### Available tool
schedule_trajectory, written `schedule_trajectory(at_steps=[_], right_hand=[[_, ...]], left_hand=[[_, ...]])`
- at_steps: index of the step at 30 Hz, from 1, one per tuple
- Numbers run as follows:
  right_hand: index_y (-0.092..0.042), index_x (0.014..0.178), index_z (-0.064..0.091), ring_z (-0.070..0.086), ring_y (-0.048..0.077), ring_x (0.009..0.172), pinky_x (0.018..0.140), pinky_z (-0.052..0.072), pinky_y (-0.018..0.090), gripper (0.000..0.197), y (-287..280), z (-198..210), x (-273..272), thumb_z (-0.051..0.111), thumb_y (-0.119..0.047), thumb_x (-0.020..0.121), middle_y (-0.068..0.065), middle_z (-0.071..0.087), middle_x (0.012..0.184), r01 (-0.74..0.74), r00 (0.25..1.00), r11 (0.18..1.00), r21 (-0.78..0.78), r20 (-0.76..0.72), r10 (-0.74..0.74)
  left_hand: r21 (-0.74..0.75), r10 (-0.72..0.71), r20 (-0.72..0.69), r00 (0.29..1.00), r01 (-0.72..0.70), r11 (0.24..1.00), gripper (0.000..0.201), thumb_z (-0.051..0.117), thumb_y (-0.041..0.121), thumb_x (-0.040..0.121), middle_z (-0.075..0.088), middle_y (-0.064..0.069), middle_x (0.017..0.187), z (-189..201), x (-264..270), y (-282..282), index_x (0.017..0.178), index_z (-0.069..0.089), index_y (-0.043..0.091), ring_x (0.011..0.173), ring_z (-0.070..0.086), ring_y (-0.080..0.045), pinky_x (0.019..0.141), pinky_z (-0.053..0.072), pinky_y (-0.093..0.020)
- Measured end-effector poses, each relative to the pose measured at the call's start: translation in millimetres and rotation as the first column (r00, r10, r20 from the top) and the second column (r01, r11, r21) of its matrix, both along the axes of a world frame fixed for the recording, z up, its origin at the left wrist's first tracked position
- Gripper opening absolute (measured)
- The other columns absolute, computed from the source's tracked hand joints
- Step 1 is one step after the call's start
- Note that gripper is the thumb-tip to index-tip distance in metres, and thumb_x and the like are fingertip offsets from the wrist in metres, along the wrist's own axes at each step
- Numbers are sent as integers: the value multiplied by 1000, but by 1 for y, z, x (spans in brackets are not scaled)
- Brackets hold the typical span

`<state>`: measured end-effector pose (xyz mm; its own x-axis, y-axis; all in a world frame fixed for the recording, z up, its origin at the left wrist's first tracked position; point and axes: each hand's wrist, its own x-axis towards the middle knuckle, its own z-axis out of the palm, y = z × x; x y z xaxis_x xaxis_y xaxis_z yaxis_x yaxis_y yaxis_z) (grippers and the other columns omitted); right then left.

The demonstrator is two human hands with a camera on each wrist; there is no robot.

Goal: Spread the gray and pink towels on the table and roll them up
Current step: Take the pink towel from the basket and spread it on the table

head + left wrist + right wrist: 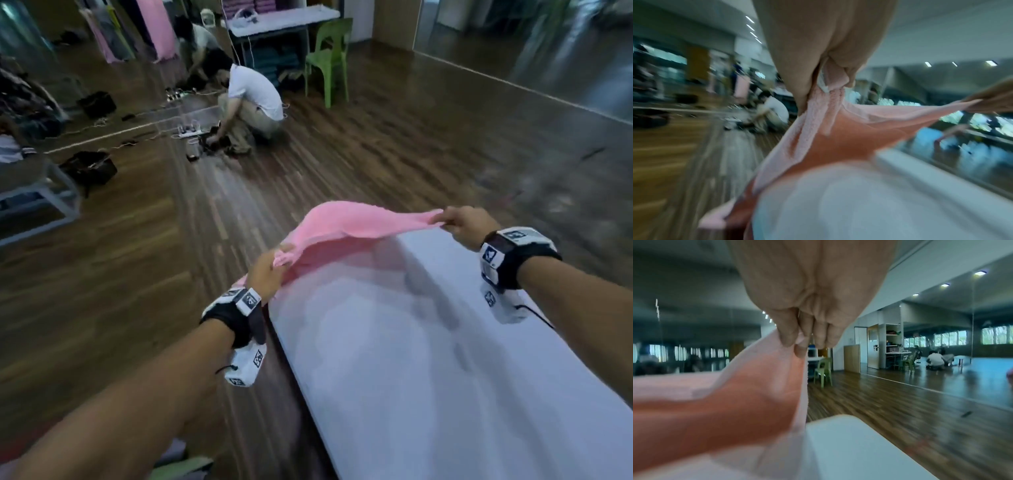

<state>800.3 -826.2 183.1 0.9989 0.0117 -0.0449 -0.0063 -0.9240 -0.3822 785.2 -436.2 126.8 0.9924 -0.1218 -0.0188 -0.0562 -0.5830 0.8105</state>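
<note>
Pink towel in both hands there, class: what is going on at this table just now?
A person holds the pink towel stretched in the air between both hands, over the far end of the white table. The left hand pinches one corner and the right hand pinches the other. The cloth billows and blurs in the pictures, and it does not yet lie flat on the table. No gray towel shows on the table. In the background a person crouches on the wooden floor.
</note>
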Motion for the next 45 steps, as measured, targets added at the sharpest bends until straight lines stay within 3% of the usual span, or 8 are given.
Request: schedule_trajectory(at_steps=[6, 10, 20, 29, 33, 39, 42, 45], right_hand=[[-15, 124, 60, 56, 30, 114, 91, 45, 30, 35, -89, -121, -201, 48, -12, 90, 12, 58, 127, 195, 791, 912, -361, -492, -364], [-15, 121, 58, 56, 29, 114, 98, 44, 41, 47, -138, -145, -315, 63, -25, 76, 9, 59, 122, 151, 612, 781, -606, -563, -556], [-52, 144, -6, -15, 33, 144, 102, 5, 73, 84, -77, -210, -368, 36, -81, 77, -13, -21, 155, 198, 808, 969, -149, -535, -247], [-51, 145, 2, -9, 27, 146, 104, 10, 73, 108, -189, -205, -507, 74, -61, 65, -15, -15, 157, 321, 754, 940, -115, -570, -327], [-46, 146, 15, -1, 26, 146, 103, 10, 73, 108, -235, -201, -598, 83, -42, 63, -17, -7, 158, 482, 664, 862, -158, -576, -477], [-43, 144, 24, 8, 28, 144, 103, 12, 73, 99, -281, -197, -731, 81, -22, 66, -15, 0, 158, 633, 513, 729, -259, -565, -647], [-38, 145, 26, 7, 32, 143, 106, 13, 67, 96, -287, -191, -786, 79, -10, 70, -5, 3, 159, 703, 427, 656, -275, -575, -698], [-32, 147, 25, 16, 36, 138, 108, 23, 56, 90, -274, -179, -818, 73, -4, 76, 10, 15, 155, 760, 400, 599, -252, -545, -736]], left_hand=[[59, -306, -298, 904, 338, 939, 32, 59, 13, 90, 66, -7, 114, -96, -179, -128, 122, 62, 14, 106, 60, -25, 93, 44, -29], [-189, -653, -512, 559, 667, 720, 68, 75, 26, 80, 61, 16, 105, -107, -278, -189, 140, 43, 19, 105, 50, -11, 103, 40, -31], [624, -455, -492, 742, 665, 410, 120, 56, 83, 60, -36, -18, 147, -159, -323, -199, 143, -21, 43, 134, -27, -48, 108, -4, -68], [559, -553, -444, 705, 700, 444, 130, 59, 81, 60, -66, -6, 115, -176, -465, -334, 122, -48, 40, 132, -33, -45, 103, -13, -63], [443, -536, -46, 843, 498, 746, 81, 8, 81, 81, -26, -7, 154, -194, -567, -413, 145, -19, 39, 143, -13, -35, 109, 5, -58], [80, -755, 276, 595, 768, 635, 130, 38, 98, 48, -8, -3, 159, -242, -699, -471, 150, -3, 30, 145, -1, -27, 110, 3, -62], [259, -906, -231, 354, 920, 294, 113, 2, 92, 63, -12, -16, 157, -164, -729, -487, 151, -4, 21, 144, -10, -35, 113, -5, -54], [104, -762, -648, 26, 993, -55, 85, 51, 58, 87, 6, -18, 156, -127, -728, -472, 150, 15, 14, 143, 5, -38, 116, 12, -48]])
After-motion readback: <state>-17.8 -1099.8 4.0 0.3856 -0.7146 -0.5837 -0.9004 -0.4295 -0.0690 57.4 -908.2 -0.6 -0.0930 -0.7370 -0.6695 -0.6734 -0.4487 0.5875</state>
